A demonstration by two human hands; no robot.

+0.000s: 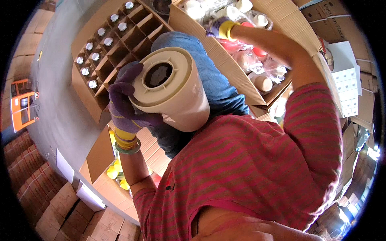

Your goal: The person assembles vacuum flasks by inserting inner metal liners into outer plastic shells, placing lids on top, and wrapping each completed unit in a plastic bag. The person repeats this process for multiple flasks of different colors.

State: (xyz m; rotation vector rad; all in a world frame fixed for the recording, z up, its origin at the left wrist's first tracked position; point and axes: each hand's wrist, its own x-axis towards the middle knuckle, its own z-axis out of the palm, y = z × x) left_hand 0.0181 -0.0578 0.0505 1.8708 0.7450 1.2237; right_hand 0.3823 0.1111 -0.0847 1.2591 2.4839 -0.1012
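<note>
Cream plastic, smooth and gently tapered, makes up the large container [187, 102] at the centre of the frame, tilted so that its round, ribbed end with a dark middle faces the upper left. The left hand [126, 96], in a purple glove with a yellow cuff, grasps it from the left side — fingers over the rim of the ribbed end, thumb along the lower wall. Behind the container, denim-covered legs [223, 90] fill the middle of the frame.

The right hand [223, 30], gloved likewise, reaches to the top centre of the frame, at an open carton [219, 66] packed with clear plastic bags [277, 72] around white and red pieces. Its fingers are partly hidden against the bags, so I cannot tell whether they grip anything.

At the upper left stands a divided carton [80, 90]; white-capped bottles [108, 41] occupy its left-hand cells. Yellow tops [112, 172] show in another box near the left forearm — lower left — and stacked cartons [36, 176] line that edge of the frame, below an orange frame [17, 112].
</note>
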